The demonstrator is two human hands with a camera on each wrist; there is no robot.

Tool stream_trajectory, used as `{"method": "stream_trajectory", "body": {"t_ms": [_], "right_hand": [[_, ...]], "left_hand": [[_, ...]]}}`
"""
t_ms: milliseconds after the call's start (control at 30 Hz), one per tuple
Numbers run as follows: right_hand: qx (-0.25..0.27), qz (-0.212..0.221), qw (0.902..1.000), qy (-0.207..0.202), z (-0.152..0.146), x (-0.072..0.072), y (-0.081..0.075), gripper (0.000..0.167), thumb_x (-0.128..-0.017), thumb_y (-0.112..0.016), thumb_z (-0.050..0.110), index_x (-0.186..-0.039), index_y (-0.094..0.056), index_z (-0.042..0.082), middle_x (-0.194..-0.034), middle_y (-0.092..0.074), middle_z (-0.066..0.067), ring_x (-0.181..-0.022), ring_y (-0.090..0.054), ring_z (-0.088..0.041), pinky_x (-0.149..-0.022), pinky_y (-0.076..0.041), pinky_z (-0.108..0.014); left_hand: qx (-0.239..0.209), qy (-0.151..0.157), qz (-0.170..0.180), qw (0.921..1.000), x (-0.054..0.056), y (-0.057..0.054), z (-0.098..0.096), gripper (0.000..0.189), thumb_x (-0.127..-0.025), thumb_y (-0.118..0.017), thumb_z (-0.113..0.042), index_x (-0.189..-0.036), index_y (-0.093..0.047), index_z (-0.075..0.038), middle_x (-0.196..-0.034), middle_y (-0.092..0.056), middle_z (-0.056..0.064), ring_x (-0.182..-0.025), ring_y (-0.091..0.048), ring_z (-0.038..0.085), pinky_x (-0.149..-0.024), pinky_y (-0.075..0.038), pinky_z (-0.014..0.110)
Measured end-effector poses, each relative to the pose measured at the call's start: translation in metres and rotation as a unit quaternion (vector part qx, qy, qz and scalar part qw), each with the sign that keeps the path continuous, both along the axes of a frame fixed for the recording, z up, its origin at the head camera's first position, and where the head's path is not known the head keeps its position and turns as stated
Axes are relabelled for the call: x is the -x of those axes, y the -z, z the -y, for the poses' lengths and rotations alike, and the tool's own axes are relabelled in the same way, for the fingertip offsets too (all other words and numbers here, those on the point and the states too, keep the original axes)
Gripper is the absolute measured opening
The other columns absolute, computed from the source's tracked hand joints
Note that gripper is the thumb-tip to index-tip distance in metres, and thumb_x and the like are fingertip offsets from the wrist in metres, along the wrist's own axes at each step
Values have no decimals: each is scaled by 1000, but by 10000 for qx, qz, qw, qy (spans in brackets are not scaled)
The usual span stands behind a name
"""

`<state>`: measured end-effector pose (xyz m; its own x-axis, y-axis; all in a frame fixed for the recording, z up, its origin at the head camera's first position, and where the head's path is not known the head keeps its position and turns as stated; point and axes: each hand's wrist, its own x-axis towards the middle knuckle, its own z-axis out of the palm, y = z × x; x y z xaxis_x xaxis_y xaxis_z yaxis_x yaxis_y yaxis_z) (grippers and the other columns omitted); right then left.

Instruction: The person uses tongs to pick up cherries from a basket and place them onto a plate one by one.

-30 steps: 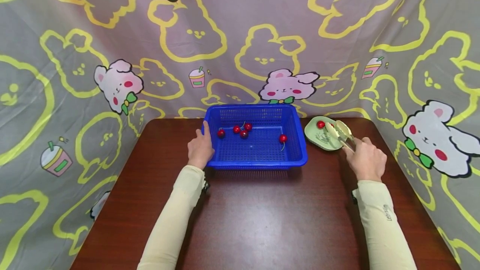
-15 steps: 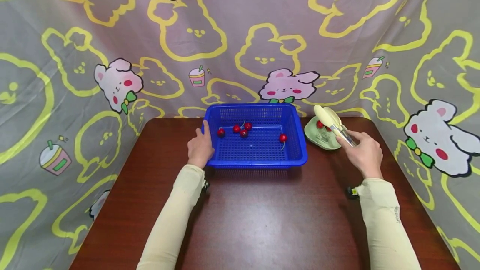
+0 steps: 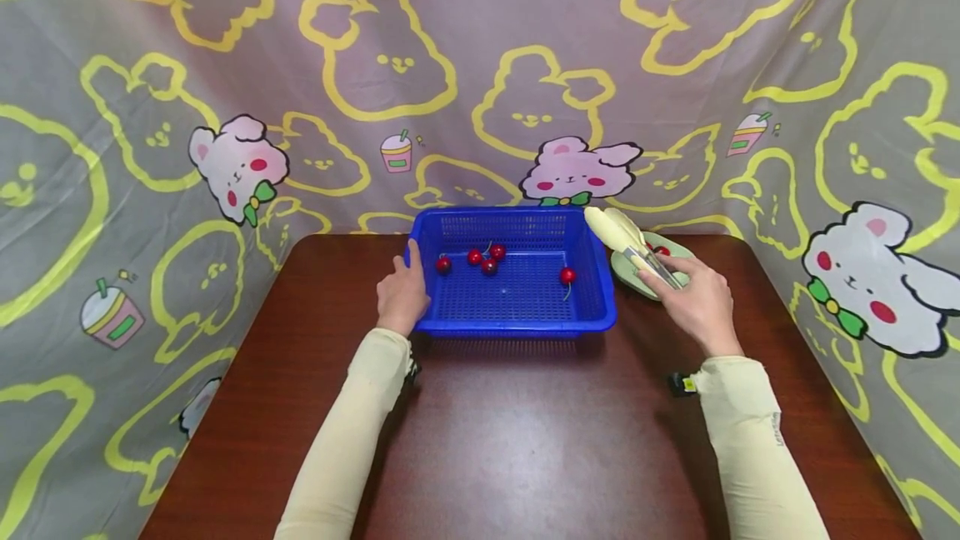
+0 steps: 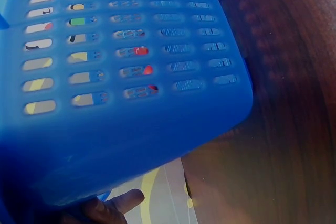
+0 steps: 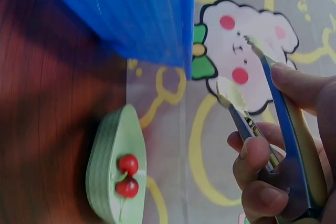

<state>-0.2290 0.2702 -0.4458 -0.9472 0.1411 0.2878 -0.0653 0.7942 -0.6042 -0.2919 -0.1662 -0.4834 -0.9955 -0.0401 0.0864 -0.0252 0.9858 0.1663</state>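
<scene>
My left hand (image 3: 402, 294) holds the left rim of a blue plastic basket (image 3: 517, 327). In the left wrist view, fingertips (image 4: 128, 201) show past the edge of the basket wall. Several red cherries (image 3: 489, 267) lie in its left half, and a single stemmed cherry (image 3: 567, 276) lies near the right wall. My right hand (image 3: 697, 298) grips metal tongs (image 3: 615, 233) with cream tips. The tips stand apart with nothing between them, overlapping the basket's right rim in the head view. Two cherries (image 5: 127, 176) rest in a pale green dish (image 5: 102, 166) beside the basket.
A dark brown wooden table (image 3: 487, 423) carries everything. Behind it and at both sides hangs a grey cloth (image 3: 465, 40) with cartoon rabbits and yellow outlines. The basket and dish stand near the table's back edge.
My right hand has lifted the tongs from the green dish and moved them left toward the basket's right rim. The left hand and basket stay in place.
</scene>
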Motion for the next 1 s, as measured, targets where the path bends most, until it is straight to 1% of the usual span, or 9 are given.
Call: {"method": "stream_trajectory", "body": {"t_ms": [100, 300, 433, 567, 767, 867, 1000], "right_hand": [[-43, 48, 10000, -50, 8, 0, 1, 61, -92, -72, 54, -136, -69, 11, -132, -66, -26, -118, -61, -50, -89, -45, -62], [-277, 51, 9994, -193, 21, 2, 4, 63, -91, -74, 51, -138, -67, 11, -135, -64, -28, -116, -61, -50, -88, -46, -64], [-489, 40, 9984, -276, 31, 6, 5, 63, -91, -74, 51, -138, -67, 10, -135, -64, -26, -116, -61, -48, -87, -47, -65], [-644, -6, 9971, -416, 41, 10, 6, 63, -90, -76, 49, -137, -67, 9, -133, -65, -25, -115, -63, -46, -85, -48, -63], [-970, -106, 9934, -599, 62, 15, 5, 63, -88, -78, 49, -134, -69, 8, -121, -68, -24, -103, -66, -45, -78, -50, -60], [-1144, -126, 9911, -664, 74, 18, 4, 63, -86, -80, 50, -133, -71, 10, -115, -70, -21, -98, -68, -42, -74, -51, -58], [-1372, -54, 9875, -777, 89, 22, 2, 62, -85, -81, 49, -133, -71, 10, -106, -69, -15, -87, -67, -37, -69, -50, -54]], "left_hand": [[-20, -5, 11, 10000, 1, -1, -1, 106, -84, -79, -16, -166, -13, -5, -141, -49, 32, -73, -66, 41, -69, -56, 53], [-39, -21, 60, 10000, 1, 0, -2, 107, -84, -80, -16, -166, -13, -5, -144, -48, 33, -74, -66, 41, -69, -56, 53], [-39, -34, 60, 10000, -1, -2, -2, 108, -84, -81, -17, -166, -12, -5, -145, -48, 32, -75, -67, 41, -71, -56, 53], [-42, -29, 69, 10000, -1, -3, -2, 108, -85, -80, -17, -166, -10, -5, -145, -48, 32, -76, -67, 42, -71, -56, 53], [-26, -34, 50, 10000, -1, -3, -2, 108, -84, -81, -17, -166, -11, -5, -143, -49, 32, -76, -68, 42, -71, -57, 53], [-11, -41, 38, 10000, -1, -2, -2, 109, -84, -81, -17, -166, -11, -5, -142, -49, 32, -76, -68, 42, -70, -57, 53], [-25, -41, -46, 10000, -1, 0, -2, 108, -83, -81, -15, -166, -12, -5, -140, -50, 32, -75, -68, 42, -70, -57, 54]]}}
